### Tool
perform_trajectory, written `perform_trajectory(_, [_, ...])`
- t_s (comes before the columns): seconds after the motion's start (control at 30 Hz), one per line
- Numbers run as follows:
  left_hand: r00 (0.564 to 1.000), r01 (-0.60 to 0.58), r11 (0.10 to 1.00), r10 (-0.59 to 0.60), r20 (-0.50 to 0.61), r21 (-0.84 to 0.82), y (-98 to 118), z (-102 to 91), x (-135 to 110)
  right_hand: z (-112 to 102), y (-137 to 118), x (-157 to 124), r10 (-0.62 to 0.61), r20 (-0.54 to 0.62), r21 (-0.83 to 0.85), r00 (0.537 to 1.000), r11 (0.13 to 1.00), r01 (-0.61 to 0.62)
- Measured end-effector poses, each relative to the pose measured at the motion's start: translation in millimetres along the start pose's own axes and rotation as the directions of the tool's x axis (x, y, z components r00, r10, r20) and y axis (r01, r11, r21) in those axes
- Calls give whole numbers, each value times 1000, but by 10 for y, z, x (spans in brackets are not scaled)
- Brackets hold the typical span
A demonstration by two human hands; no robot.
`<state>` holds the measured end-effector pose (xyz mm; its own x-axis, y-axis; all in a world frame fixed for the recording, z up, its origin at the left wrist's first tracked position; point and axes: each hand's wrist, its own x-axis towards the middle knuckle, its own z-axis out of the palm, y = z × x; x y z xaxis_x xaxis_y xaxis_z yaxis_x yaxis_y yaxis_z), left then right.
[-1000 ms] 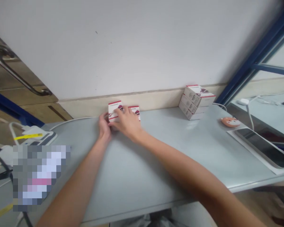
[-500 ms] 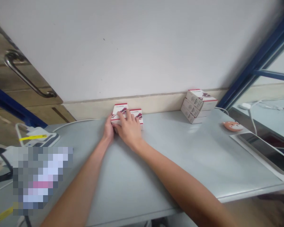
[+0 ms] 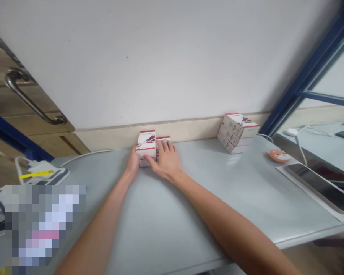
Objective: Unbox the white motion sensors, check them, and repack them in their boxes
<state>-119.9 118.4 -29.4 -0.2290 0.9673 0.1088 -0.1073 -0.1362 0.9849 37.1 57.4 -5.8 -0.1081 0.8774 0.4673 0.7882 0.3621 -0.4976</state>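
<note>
Handle gently, from the sides

A white wall (image 3: 172, 68) backs my grey bench (image 3: 160, 229), which looks smooth enough to slide things along. To my right stands a three-high carton stack (image 3: 237, 134). Near the wall, my left hand (image 3: 132, 164) cups the left carton stack (image 3: 146, 143), how tightly I cannot tell; my right hand (image 3: 169, 161) spreads over the neighbouring carton (image 3: 163, 139), thumb at that stack's front. I judge them light, stiff, dentable.

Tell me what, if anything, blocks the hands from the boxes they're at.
Nothing visible does: the left hand lies against the left side of the box stack, and the right hand rests over the neighbouring box.
</note>
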Motion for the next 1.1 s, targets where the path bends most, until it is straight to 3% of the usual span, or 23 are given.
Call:
perform_trajectory(0.07, [992, -65, 997, 69, -108, 43, 43, 36, -50, -108, 66, 2, -64, 56, 31, 996, 998, 62])
perform_trajectory(0.13, [957, -156, 984, 172, -235, 84, 117, 80, -139, -342, 234, 24, -151, 74, 33, 986, 988, 149])
perform_trajectory(0.2, [880, -291, 943, 331, -340, 162, 210, 130, -262, -700, 524, 64, -157, -40, -77, 987, 985, 154])
perform_trajectory(0.23, [821, -387, 893, 448, -354, 231, 258, 158, -332, -909, 709, 83, -139, -118, -157, 983, 980, 119])
perform_trajectory(0.3, [614, -627, 627, 763, -201, 463, 345, 232, -477, -1337, 1132, 102, -70, -301, -313, 951, 949, -29])
perform_trajectory(0.37, [425, -762, 335, 904, 39, 554, 408, 329, -617, -1698, 1563, 81, 12, -503, -385, 864, 892, -237])
perform_trajectory(0.43, [351, -819, 195, 914, 202, 540, 441, 438, -748, -1934, 1920, 26, 109, -614, -367, 782, 838, -404])
perform_trajectory(0.5, [299, -876, 110, 888, 349, 469, 452, 540, -868, -2045, 2135, -46, 189, -610, -327, 770, 825, -461])
perform_trajectory(0.57, [261, -923, 72, 838, 479, 378, 454, 630, -982, -2074, 2174, -115, 176, -615, -293, 768, 854, -430])
perform_trajectory(0.6, [281, -935, 104, 800, 530, 339, 456, 672, -1038, -2069, 2131, -145, 143, -628, -266, 765, 884, -384])
perform_trajectory(0.63, [336, -933, 183, 750, 570, 308, 460, 715, -1092, -2050, 2052, -172, 106, -642, -227, 759, 920, -321])
perform_trajectory(0.67, [431, -902, 317, 678, 595, 292, 465, 757, -1143, -2016, 1944, -198, 86, -649, -158, 756, 957, -244])
perform_trajectory(0.73, [659, -703, 660, 468, 589, 263, 482, 836, -1234, -1896, 1671, -259, 135, -586, 95, 799, 991, -97])
perform_trajectory(0.77, [744, -558, 799, 361, 562, 226, 494, 868, -1271, -1813, 1519, -300, 185, -505, 271, 843, 961, -48])
perform_trajectory(0.8, [793, -429, 887, 280, 542, 169, 508, 889, -1302, -1719, 1368, -350, 232, -378, 451, 896, 892, -41])
perform_trajectory(0.87, [834, -250, 966, 181, 522, 65, 543, 899, -1348, -1533, 1088, -474, 235, 37, 712, 971, 675, -190])
perform_trajectory(0.93, [852, -160, 987, 120, 509, 35, 573, 869, -1382, -1396, 875, -609, 107, 374, 744, 921, 558, -368])
perform_trajectory(1.0, [880, -123, 990, 76, 468, 72, 581, 825, -1414, -1337, 753, -724, 30, 426, 725, 904, 587, -360])
perform_trajectory(1.1, [883, -150, 982, 80, 463, 116, 540, 789, -1460, -1353, 730, -817, -10, 245, 700, 969, 694, -169])
